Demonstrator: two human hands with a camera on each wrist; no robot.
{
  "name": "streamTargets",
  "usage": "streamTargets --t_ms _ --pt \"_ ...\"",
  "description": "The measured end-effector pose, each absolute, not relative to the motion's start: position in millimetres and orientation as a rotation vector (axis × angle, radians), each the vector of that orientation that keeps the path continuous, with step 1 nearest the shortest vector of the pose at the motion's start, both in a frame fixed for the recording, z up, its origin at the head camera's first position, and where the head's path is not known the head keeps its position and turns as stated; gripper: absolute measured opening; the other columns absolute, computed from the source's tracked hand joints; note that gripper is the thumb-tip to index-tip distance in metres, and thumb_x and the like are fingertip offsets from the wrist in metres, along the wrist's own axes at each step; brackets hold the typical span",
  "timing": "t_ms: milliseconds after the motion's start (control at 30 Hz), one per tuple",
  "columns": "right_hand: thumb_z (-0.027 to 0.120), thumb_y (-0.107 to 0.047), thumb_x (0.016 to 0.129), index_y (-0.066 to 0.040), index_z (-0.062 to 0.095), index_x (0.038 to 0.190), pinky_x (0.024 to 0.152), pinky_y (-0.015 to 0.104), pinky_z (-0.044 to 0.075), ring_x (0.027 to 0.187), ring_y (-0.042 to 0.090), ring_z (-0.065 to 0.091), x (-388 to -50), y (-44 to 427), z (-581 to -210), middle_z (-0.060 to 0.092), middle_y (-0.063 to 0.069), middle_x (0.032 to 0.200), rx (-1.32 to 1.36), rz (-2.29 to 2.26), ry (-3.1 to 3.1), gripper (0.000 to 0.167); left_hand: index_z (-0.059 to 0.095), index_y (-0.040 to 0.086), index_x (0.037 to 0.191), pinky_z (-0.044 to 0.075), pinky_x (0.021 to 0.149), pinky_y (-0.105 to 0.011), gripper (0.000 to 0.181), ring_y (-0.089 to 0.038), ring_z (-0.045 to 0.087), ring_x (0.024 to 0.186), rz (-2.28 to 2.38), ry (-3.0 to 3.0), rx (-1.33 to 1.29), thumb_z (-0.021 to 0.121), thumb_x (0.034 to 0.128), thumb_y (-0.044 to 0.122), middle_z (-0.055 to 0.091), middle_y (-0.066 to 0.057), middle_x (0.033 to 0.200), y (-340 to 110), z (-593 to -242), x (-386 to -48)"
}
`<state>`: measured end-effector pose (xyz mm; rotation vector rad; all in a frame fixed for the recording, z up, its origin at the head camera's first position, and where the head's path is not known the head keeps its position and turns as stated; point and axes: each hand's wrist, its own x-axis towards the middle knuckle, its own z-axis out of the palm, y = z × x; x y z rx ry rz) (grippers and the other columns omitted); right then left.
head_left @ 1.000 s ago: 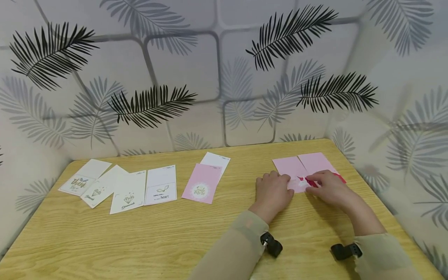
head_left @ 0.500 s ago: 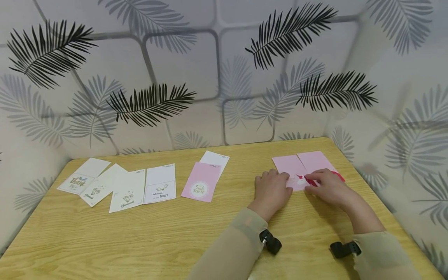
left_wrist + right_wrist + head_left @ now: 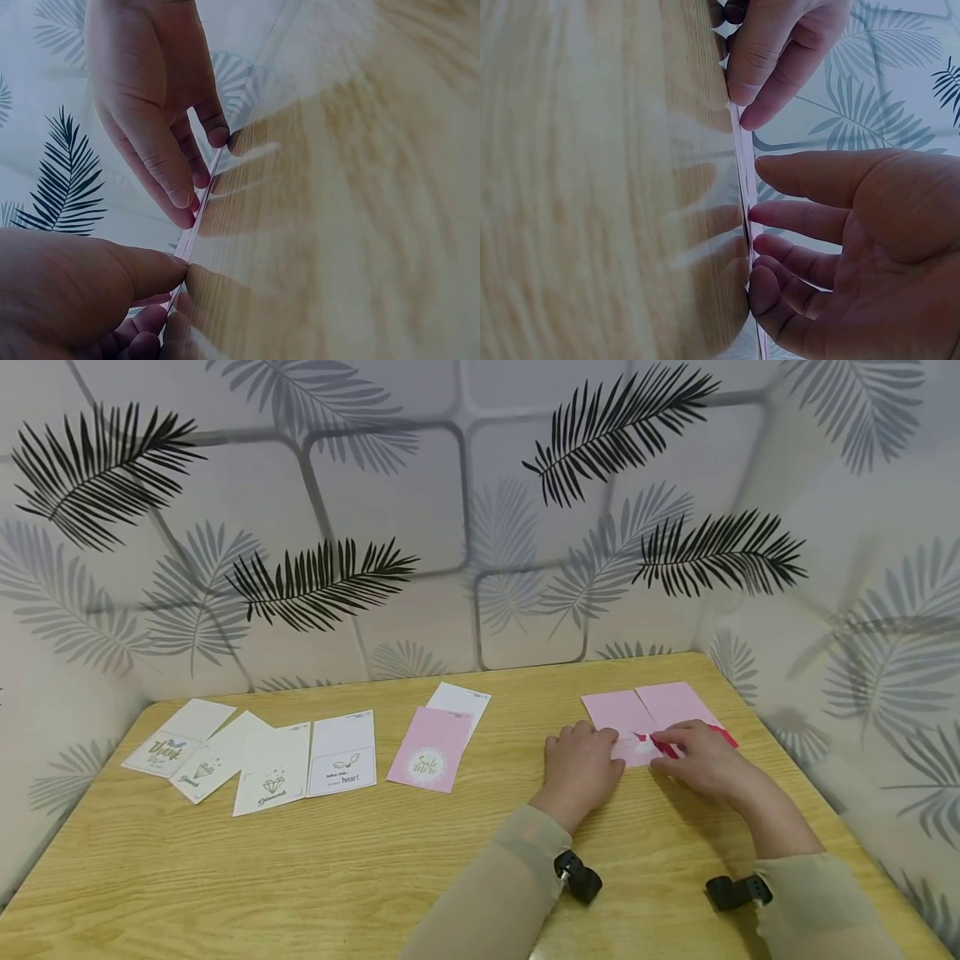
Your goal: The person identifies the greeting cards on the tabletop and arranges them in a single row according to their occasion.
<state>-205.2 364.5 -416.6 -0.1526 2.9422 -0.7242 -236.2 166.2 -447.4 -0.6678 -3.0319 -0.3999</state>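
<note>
Two pink cards lie side by side at the table's right end. The left-hand pink card [image 3: 633, 752] carries a white and red printed picture, partly covered. My left hand [image 3: 581, 770] rests at its left front corner, the thumb touching the edge. At its right front part is my right hand [image 3: 701, 758], fingers fairly straight on the card. That hand also covers part of the other pink card [image 3: 671, 703], which has a red front edge. The right wrist view shows the pink card edge [image 3: 745, 172] low against the table, with fingertips of my right hand [image 3: 877, 247] touching it.
Left of my hands, a pink "Smile More" card [image 3: 431, 752] overlaps a white card [image 3: 465, 700]. Farther left are several white cards, among them a winged-heart card [image 3: 342, 752] and a diamond card [image 3: 273, 777]. Leaf-patterned covering [image 3: 450, 527] borders the wooden table [image 3: 337, 868].
The head view has tilted very slightly. Both hands stay almost still on the pink cards.
</note>
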Motion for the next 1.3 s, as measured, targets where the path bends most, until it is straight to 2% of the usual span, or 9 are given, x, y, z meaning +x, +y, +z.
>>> streamTargets --t_ms 433,733,1033,1300 --pt "0.076 -0.019 0.101 0.014 0.063 0.142 0.111 0.072 0.043 0.132 0.06 0.052 -206 357 -414 0.059 0.041 0.14 -0.176 -0.749 2.94 0.054 0.072 0.032 0.147 0.047 0.096 -0.039 0.041 -0.019 0.063 0.12 -0.429 -3.033 -0.652 0.071 0.1087 0.044 0.069 0.003 0.136 157 -444 -233" --pt "0.072 -0.021 0.106 0.014 0.058 0.148 0.105 0.07 0.047 0.129 0.059 0.057 -204 352 -407 0.057 0.042 0.144 -0.086 -0.889 2.973 0.057 0.075 0.028 0.143 0.051 0.095 -0.043 0.036 -0.021 0.072 0.114 -0.478 -2.946 -0.606 0.07 0.1095 0.038 0.076 0.005 0.131 144 -436 -229" --pt "0.069 -0.03 0.11 0.009 0.048 0.16 0.105 0.066 0.049 0.136 0.052 0.054 -204 334 -391 0.055 0.034 0.154 -0.08 -1.009 2.943 0.067 0.073 0.022 0.147 0.052 0.094 -0.048 0.039 -0.028 0.071 0.116 -0.558 -2.888 -0.535 0.07 0.1107 0.037 0.075 -0.002 0.135 88 -406 -223" --pt "0.068 -0.028 0.111 0.005 0.044 0.164 0.108 0.063 0.05 0.144 0.049 0.051 -203 299 -387 0.048 0.029 0.163 -0.154 -1.215 2.832 0.067 0.069 0.016 0.15 0.053 0.095 -0.055 0.044 -0.036 0.066 0.118 -0.573 -2.889 -0.431 0.071 0.1102 0.036 0.071 -0.011 0.136 28 -404 -225"
